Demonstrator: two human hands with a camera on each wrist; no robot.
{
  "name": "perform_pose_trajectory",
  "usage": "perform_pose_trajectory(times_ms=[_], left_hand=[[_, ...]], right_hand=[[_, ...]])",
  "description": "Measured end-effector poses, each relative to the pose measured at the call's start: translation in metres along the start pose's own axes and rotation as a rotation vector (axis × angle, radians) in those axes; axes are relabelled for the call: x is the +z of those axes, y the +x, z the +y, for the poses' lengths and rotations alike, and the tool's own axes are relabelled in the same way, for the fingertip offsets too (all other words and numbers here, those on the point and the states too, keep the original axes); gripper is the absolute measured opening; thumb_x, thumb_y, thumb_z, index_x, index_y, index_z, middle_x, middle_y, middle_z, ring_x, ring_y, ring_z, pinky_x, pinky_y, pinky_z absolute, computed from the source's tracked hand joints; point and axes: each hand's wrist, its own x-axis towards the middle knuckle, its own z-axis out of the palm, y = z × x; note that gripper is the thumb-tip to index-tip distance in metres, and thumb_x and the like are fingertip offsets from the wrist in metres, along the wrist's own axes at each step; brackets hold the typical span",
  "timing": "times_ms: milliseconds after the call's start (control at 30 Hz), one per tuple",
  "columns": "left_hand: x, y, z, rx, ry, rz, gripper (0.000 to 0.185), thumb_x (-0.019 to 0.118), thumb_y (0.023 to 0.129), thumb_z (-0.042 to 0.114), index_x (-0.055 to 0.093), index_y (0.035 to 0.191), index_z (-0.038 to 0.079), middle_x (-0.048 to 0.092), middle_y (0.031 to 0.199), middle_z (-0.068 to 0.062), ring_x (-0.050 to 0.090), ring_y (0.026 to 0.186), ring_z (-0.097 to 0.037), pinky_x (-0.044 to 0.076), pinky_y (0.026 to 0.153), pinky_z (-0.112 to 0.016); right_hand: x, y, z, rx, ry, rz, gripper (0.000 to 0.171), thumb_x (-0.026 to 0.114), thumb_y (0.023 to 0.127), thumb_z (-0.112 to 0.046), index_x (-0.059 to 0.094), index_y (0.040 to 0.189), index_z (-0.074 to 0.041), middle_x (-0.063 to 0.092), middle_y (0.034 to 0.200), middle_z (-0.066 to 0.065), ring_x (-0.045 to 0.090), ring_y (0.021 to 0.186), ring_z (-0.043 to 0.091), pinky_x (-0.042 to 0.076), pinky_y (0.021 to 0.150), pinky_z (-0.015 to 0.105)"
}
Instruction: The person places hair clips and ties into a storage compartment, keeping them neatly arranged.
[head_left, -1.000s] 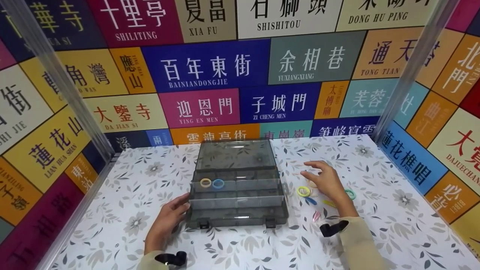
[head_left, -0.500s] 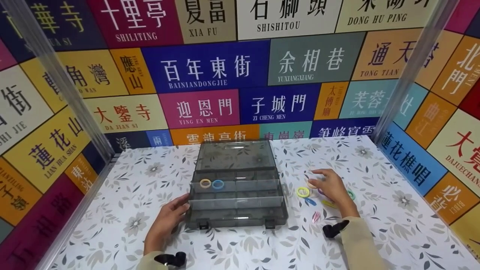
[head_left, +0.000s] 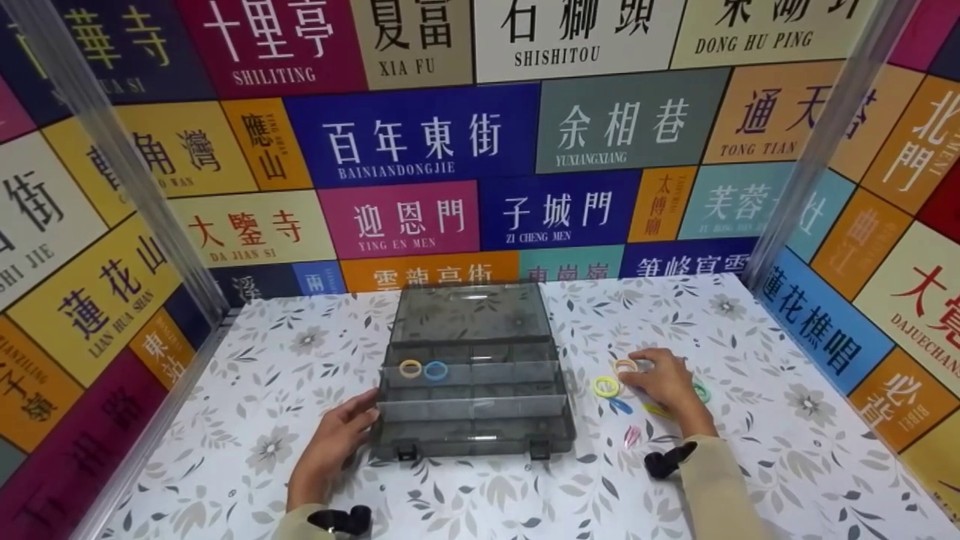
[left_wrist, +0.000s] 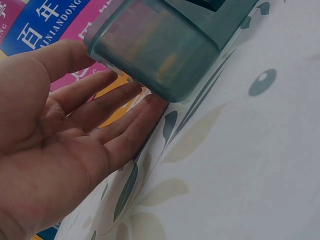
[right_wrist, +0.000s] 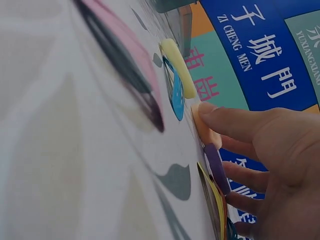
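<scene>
Pinching a peach hair ring off the bench with the right hand, left hand resting flat-fingered against the organizer box; next probably needing a clean lift into a compartment.

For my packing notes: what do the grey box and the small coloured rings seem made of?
The smoky grey see-through compartment box looks like hard glossy plastic: dividers show through its walls. The small coloured rings look matte and soft, perhaps elastic or fabric; uncertain.

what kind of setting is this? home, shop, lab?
Most likely a staged recording booth, not a home. A table with a floral tablecloth is boxed in by walls papered with place-name signs and clear corner posts; on it sit a compartment box and hair ties.
</scene>
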Motion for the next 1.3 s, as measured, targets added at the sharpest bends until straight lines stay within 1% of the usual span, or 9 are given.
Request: perform_pose_trajectory(times_ms=[267, 367, 533, 667, 900, 1000, 1167, 1233, 1300], left_hand=[[-0.001, -0.003, -0.004, 0.027, 0.009, -0.018, 0.049, 0.057, 0.101, 0.016, 0.049, 0.149, 0.008, 0.045, 0.156, -0.016, 0.042, 0.144, -0.037, 0.042, 0.113, -0.056], [-0.001, -0.004, -0.004, 0.025, 0.008, -0.019, 0.050, 0.058, 0.101, 0.016, 0.048, 0.149, 0.008, 0.045, 0.156, -0.017, 0.042, 0.144, -0.037, 0.043, 0.113, -0.055], [-0.001, -0.005, -0.003, 0.018, 0.004, -0.011, 0.050, 0.059, 0.101, 0.017, 0.049, 0.148, 0.008, 0.045, 0.156, -0.016, 0.043, 0.143, -0.036, 0.044, 0.113, -0.054], [0.000, -0.004, -0.004, 0.025, 0.001, -0.011, 0.049, 0.059, 0.101, 0.016, 0.050, 0.148, 0.007, 0.046, 0.154, -0.017, 0.045, 0.142, -0.035, 0.045, 0.112, -0.053], [0.000, -0.005, -0.003, 0.018, -0.007, -0.013, 0.050, 0.059, 0.100, 0.017, 0.048, 0.149, 0.007, 0.044, 0.156, -0.017, 0.043, 0.143, -0.037, 0.043, 0.114, -0.054], [-0.001, -0.004, -0.003, 0.019, -0.001, -0.018, 0.051, 0.059, 0.101, 0.018, 0.048, 0.149, 0.008, 0.044, 0.156, -0.017, 0.042, 0.144, -0.037, 0.042, 0.114, -0.055], [-0.001, -0.003, -0.003, 0.031, 0.008, -0.022, 0.049, 0.057, 0.101, 0.016, 0.048, 0.149, 0.007, 0.044, 0.156, -0.017, 0.042, 0.143, -0.038, 0.042, 0.114, -0.055], [-0.001, -0.002, -0.002, 0.032, 0.010, -0.019, 0.049, 0.057, 0.101, 0.015, 0.048, 0.149, 0.007, 0.044, 0.156, -0.018, 0.042, 0.143, -0.038, 0.041, 0.114, -0.055], [-0.002, -0.002, -0.002, 0.033, 0.017, -0.019, 0.048, 0.056, 0.101, 0.015, 0.048, 0.148, 0.007, 0.045, 0.155, -0.018, 0.042, 0.144, -0.038, 0.041, 0.115, -0.056]], right_hand=[[0.001, -0.002, 0.000, -0.032, -0.011, -0.021, 0.061, 0.078, 0.087, -0.033, 0.059, 0.138, -0.007, 0.037, 0.156, 0.025, 0.028, 0.143, 0.050, 0.022, 0.117, 0.068], [0.001, -0.003, 0.001, -0.032, -0.016, -0.025, 0.059, 0.078, 0.087, -0.032, 0.061, 0.137, -0.006, 0.037, 0.155, 0.025, 0.028, 0.142, 0.050, 0.023, 0.116, 0.068], [0.002, -0.003, 0.001, -0.042, -0.043, -0.015, 0.053, 0.076, 0.089, -0.032, 0.064, 0.133, -0.006, 0.037, 0.155, 0.025, 0.026, 0.144, 0.051, 0.020, 0.117, 0.068], [0.002, -0.004, 0.000, -0.049, -0.053, 0.000, 0.047, 0.075, 0.090, -0.031, 0.067, 0.128, -0.005, 0.039, 0.154, 0.026, 0.028, 0.142, 0.051, 0.020, 0.116, 0.069], [-0.001, -0.003, -0.006, -0.034, -0.045, 0.008, 0.046, 0.074, 0.090, -0.034, 0.068, 0.126, -0.006, 0.049, 0.148, 0.024, 0.036, 0.139, 0.050, 0.026, 0.113, 0.069], [-0.005, -0.003, -0.011, -0.073, -0.046, 0.026, 0.046, 0.074, 0.090, -0.035, 0.069, 0.125, -0.006, 0.050, 0.148, 0.023, 0.037, 0.138, 0.051, 0.027, 0.112, 0.071], [-0.009, -0.006, -0.024, -0.154, -0.049, 0.071, 0.046, 0.075, 0.090, -0.035, 0.070, 0.125, -0.005, 0.046, 0.152, 0.024, 0.034, 0.143, 0.050, 0.022, 0.113, 0.073], [-0.009, -0.007, -0.030, -0.164, -0.030, 0.075, 0.047, 0.075, 0.090, -0.034, 0.069, 0.126, -0.004, 0.043, 0.153, 0.025, 0.030, 0.145, 0.049, 0.019, 0.116, 0.072], [-0.009, -0.009, -0.037, -0.172, -0.020, 0.078, 0.047, 0.075, 0.090, -0.033, 0.068, 0.127, -0.004, 0.042, 0.153, 0.024, 0.030, 0.146, 0.048, 0.021, 0.118, 0.069]])
